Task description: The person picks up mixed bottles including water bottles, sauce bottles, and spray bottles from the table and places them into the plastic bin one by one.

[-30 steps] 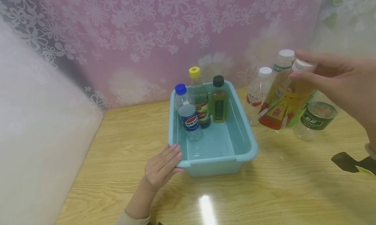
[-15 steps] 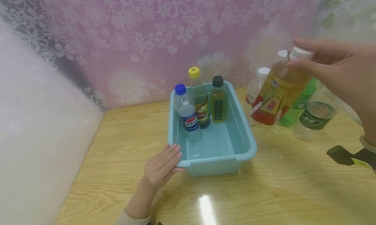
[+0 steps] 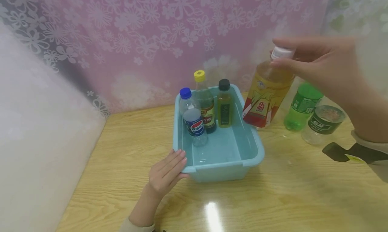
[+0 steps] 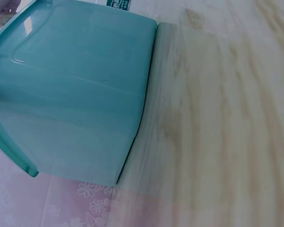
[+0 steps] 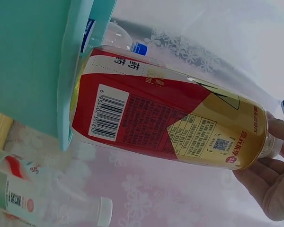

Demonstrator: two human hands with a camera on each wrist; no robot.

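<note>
My right hand [image 3: 324,63] pinches a plastic drink bottle [image 3: 266,97] by its white cap and neck. The bottle has a red and gold label and hangs tilted above the right rim of a light blue plastic basin [image 3: 254,158]. In the right wrist view, the barcode side of this drink bottle [image 5: 151,113] shows, with fingers [image 5: 260,177] around its neck. My left hand [image 3: 166,171] holds the basin's near left corner, fingers over the rim and thumb below it. The left wrist view shows the basin's outer wall [image 4: 80,94] but no hand.
Inside the basin stand a blue-capped Pepsi bottle [image 3: 194,122], a yellow-capped glass bottle [image 3: 207,107] and a black-capped bottle [image 3: 225,105]. Right of it are a green bottle [image 3: 300,109] and a clear bottle [image 3: 322,124]. A white-capped clear bottle [image 5: 47,194] also stands nearby. A floral curtain [image 3: 157,50] hangs behind.
My right hand has carried the drink bottle up and left, from among the other bottles to the basin's right rim. The left hand and basin have hardly moved.
</note>
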